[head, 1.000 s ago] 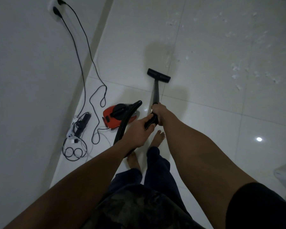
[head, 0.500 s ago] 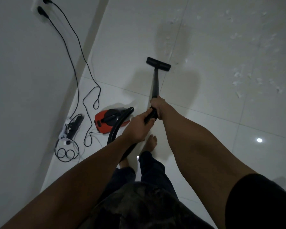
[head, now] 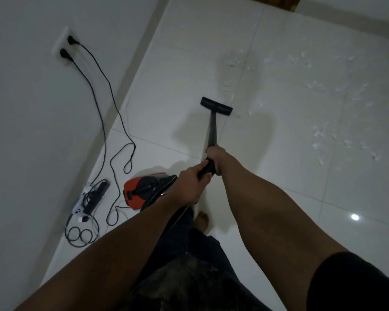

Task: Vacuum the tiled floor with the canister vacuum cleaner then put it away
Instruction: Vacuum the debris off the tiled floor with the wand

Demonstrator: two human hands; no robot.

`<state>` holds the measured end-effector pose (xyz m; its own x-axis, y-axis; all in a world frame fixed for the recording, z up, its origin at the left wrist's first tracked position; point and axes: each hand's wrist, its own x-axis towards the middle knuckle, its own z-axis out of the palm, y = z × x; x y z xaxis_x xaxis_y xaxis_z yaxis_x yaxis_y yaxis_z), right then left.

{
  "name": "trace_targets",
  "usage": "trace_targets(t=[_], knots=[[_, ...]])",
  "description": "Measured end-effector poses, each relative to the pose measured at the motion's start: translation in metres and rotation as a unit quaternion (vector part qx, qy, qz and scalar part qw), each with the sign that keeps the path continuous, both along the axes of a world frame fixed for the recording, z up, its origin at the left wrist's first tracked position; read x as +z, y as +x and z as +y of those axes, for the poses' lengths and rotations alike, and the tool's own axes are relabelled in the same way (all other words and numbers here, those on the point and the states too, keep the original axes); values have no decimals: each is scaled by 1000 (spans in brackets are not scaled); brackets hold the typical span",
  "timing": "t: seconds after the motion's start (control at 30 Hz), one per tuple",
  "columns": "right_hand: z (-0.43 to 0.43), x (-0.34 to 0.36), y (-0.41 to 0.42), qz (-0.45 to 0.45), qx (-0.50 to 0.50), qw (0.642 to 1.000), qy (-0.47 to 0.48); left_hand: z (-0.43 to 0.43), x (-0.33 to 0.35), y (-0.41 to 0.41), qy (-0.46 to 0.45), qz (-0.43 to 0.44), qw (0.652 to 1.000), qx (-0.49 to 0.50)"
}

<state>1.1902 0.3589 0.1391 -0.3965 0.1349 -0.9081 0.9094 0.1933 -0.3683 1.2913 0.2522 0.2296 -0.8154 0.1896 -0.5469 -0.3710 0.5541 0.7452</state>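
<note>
Pale scraps (head: 318, 133), perhaps paper, beyond nozzle (head: 216, 107)

2 black plugs (head: 72, 39) sit in a white wall socket (head: 58, 47); cords (head: 104, 140) trail down beside a white power strip (head: 78, 208).

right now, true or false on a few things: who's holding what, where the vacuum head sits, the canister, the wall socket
1. The right hand grips the wand and the left hand grips the ribbed hose end. True.
2. The floor head rests on the big patch of scraps. False: that patch lies apart, off to its right.
3. The red canister stands on the tiled floor, left of the person. True.
4. The wall socket is empty. False: two black plugs are in it.
</note>
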Motion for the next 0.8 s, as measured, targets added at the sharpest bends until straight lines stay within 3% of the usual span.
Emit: trace_targets(t=[0.8], knots=[[-35, -34, -217, 21, -98, 995, -20, -43, -26, -237, -34, -55, 997, -43]])
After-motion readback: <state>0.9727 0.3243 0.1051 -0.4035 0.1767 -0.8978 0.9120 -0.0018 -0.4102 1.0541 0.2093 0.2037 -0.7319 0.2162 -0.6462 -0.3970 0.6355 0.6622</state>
